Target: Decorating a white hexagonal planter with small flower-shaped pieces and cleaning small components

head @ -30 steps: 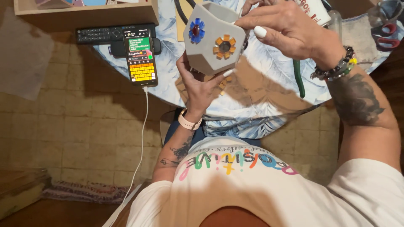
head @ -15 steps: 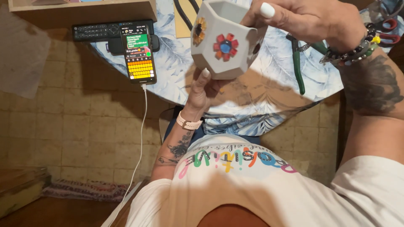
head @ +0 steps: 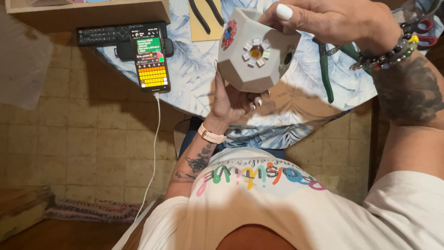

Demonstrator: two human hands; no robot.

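A grey faceted pot [head: 256,51] with small flower decorations on its sides is held above the round table [head: 194,78]. My left hand [head: 229,99] cups it from below, fingers against its lower facets. My right hand [head: 328,21] grips the rim from above, thumb on the edge. A white flower with a yellow middle faces me; a red and blue flower sits on the facet to its left.
A lit phone [head: 150,60] on a stand lies at the table's left edge, with a white cable [head: 155,153] hanging down. Behind it is a black remote [head: 104,33]. Black pliers [head: 203,14], green-handled pliers [head: 326,74] and red scissors [head: 423,32] lie on the leaf-patterned cloth. Tiled floor below.
The pot has turned in my hands: the red and blue flower moved left and the white and yellow flower now faces me. Both hands kept their hold.
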